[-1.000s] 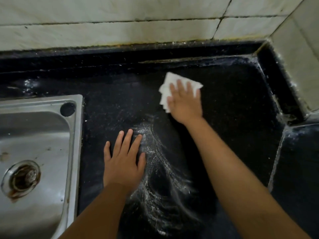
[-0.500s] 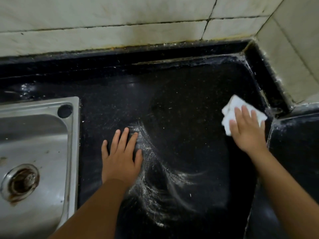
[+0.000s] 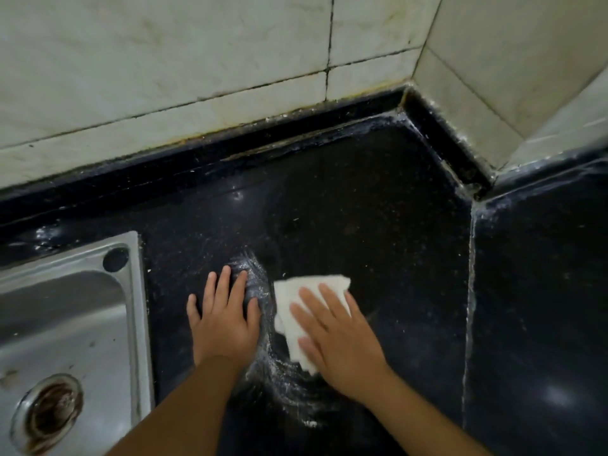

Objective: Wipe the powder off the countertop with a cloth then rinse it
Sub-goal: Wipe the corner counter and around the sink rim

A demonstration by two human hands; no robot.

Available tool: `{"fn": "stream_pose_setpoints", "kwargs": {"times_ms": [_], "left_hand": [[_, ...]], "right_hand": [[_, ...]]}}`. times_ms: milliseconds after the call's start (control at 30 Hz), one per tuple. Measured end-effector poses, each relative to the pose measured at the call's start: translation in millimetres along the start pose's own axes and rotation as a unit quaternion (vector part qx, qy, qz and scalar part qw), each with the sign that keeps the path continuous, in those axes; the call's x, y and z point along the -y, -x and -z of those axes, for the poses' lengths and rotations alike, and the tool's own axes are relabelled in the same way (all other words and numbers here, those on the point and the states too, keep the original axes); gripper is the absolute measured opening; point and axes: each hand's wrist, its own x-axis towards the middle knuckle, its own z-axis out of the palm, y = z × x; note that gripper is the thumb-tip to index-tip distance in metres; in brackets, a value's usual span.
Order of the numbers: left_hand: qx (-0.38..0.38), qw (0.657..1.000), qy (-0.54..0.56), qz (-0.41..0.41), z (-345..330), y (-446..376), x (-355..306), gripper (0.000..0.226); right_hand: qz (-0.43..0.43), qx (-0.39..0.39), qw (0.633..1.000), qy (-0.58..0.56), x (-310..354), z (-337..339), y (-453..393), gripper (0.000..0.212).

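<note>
Nearest the viewer, the powder (image 3: 283, 386) lies as a pale curved streak on the black bench (image 3: 378, 232), its long axis running from the near edge away toward the wall, bending between the two hands. Taking that streak as the landmark: the left hand (image 3: 225, 319) lies flat just to its left, fingers straight and spread, palm down on the stone and gripping nothing. The right hand (image 3: 339, 343) lies just to its right, fingers straight and pressing the white cloth (image 3: 296, 292) flat against the bench; it pins the cloth under the palm and does not curl round it. The cloth's left edge touches, or very nearly touches, the streak, though motion blur makes the exact contact hard to judge. So the right hand is the one placed to sweep, and the powder lies directly to the left of the cloth.

Left of the streak, past the left hand, the steel sink (image 3: 65, 324) sits with its raised rim near. Right of the streak the dark surface is open as far as a pale seam (image 3: 468, 291). Beyond the streak's far end the bench runs bare to the raised black kerb (image 3: 230, 149) under the tiled wall (image 3: 197, 60).
</note>
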Motion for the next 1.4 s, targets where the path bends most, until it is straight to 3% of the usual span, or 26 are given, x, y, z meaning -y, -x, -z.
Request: {"fn": "stream_pose_setpoints", "kwargs": {"times_ms": [100,300,433,533,600,700,800,867,933,1033,1133,1200,1267,1400], "left_hand": [[0.023,0.999,-0.024,-0.003,5,1,0,0.051],[0.047,0.995,0.079,-0.04,19,5,5,0.052],[0.027,0.99,0.063,-0.12,32,36,27,0.05],[0.038,0.987,0.048,-0.147,34,76,52,0.051],[0.055,0.987,0.039,-0.148,34,100,63,0.062],[0.072,0.987,0.037,-0.141,29,120,66,0.067],[0.044,0.988,0.078,-0.127,23,125,57,0.063],[0.045,0.987,0.091,-0.128,17,124,52,0.054],[0.053,0.988,0.083,-0.123,10,126,49,0.049],[0.054,0.99,0.032,-0.127,2,129,45,0.056],[0.054,0.992,-0.02,-0.112,-4,130,42,0.062],[0.032,0.994,-0.023,-0.104,-8,129,43,0.063],[0.019,0.994,-0.03,-0.108,-10,126,42,0.059],[-0.006,0.993,-0.035,-0.111,-12,127,42,0.053]], "right_hand": [[-0.008,-0.016,1.0,-0.006,14,-11,79,0.046],[-0.14,0.002,0.99,-0.002,9,-11,157,0.049],[-0.305,-0.005,0.951,-0.042,-12,18,125,0.066],[-0.384,0.037,0.92,-0.073,-22,28,65,0.052],[-0.356,0.059,0.93,-0.069,-1,31,29,0.051],[-0.238,0.047,0.97,-0.016,59,10,17,0.052],[-0.158,0.015,0.987,-0.006,101,-5,68,0.052],[-0.152,0.051,0.987,-0.028,99,-15,119,0.051],[-0.18,0.064,0.981,-0.012,83,-12,157,0.053],[-0.273,0.067,0.96,0.006,35,8,159,0.074],[-0.391,0.059,0.918,-0.03,-17,26,113,0.053],[-0.416,0.055,0.906,-0.06,-27,35,70,0.052],[-0.371,0.075,0.924,-0.055,-11,32,38,0.052],[-0.174,0.081,0.981,0.003,55,7,61,0.058]]}}
